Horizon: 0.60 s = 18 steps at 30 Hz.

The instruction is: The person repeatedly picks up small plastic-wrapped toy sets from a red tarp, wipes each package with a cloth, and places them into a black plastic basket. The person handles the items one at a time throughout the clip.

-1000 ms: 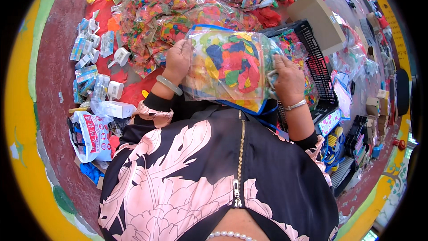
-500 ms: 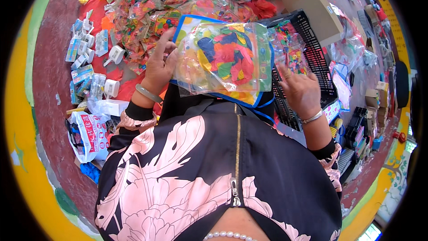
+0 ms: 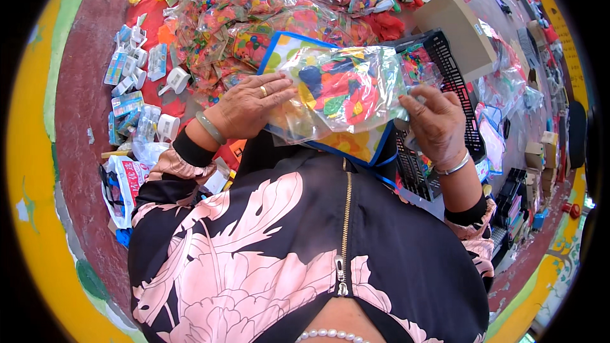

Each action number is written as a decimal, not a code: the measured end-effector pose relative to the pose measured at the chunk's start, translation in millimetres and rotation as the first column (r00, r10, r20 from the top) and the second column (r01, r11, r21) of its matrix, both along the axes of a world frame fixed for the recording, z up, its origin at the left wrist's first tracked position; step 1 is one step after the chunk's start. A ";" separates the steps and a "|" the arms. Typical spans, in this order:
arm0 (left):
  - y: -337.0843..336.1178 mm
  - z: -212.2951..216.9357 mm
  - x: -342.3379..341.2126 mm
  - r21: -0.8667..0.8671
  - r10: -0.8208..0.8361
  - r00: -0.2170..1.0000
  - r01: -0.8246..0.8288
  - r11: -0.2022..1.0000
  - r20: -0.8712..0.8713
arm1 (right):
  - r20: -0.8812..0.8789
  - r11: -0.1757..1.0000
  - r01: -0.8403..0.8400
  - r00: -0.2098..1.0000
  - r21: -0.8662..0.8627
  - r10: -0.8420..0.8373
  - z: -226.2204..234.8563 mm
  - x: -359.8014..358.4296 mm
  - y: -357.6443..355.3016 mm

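A clear plastic bag of uninflated balloons [image 3: 346, 89] in red, yellow, green and blue lies across my lap. Under it is a yellow-and-white patterned cloth [image 3: 367, 148] with a blue border. My left hand [image 3: 251, 105], fingers stretched out and a ring on one of them, rests flat on the bag's left part. At the opposite side, my right hand [image 3: 435, 121] pinches the bag's right edge between thumb and fingers.
Beyond my lap spreads a heap of similar clear bags [image 3: 254, 19] on red sheeting. A black plastic crate [image 3: 459, 82] stands at the right beside an open cardboard box [image 3: 454, 32]. White-and-blue packaged items [image 3: 130, 63] and a white carrier bag [image 3: 130, 181] lie left.
My left hand has come down flat onto the bag from its left side. My right hand has closed on the bag's right edge, and the plastic there has crumpled.
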<state>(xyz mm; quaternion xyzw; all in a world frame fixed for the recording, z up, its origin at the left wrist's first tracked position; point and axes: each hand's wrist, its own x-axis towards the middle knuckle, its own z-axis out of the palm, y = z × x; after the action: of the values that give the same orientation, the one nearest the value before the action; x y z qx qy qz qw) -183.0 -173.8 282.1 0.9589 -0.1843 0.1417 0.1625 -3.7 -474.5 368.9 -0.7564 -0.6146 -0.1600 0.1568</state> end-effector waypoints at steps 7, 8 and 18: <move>6.5 -19.6 18.0 -0.136 0.124 0.989 -0.113 0.984 0.074 | -0.123 0.974 -0.038 0.990 0.223 0.067 38.4 10.0 29.4; 9.0 -20.0 20.0 -0.160 0.120 0.986 -0.101 0.982 0.114 | -0.176 0.971 0.008 0.984 0.237 0.034 43.0 10.8 28.8; -15.4 59.1 11.8 -0.973 0.200 0.962 -0.207 0.098 -0.185 | -0.905 0.886 0.433 0.424 0.162 -0.041 67.1 26.9 22.1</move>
<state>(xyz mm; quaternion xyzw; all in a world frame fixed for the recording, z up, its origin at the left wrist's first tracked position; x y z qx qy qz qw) -171.2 -189.2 341.3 0.6292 0.0888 0.2458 0.7320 23.2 -452.4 436.0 -0.7635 -0.2847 0.1204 0.5670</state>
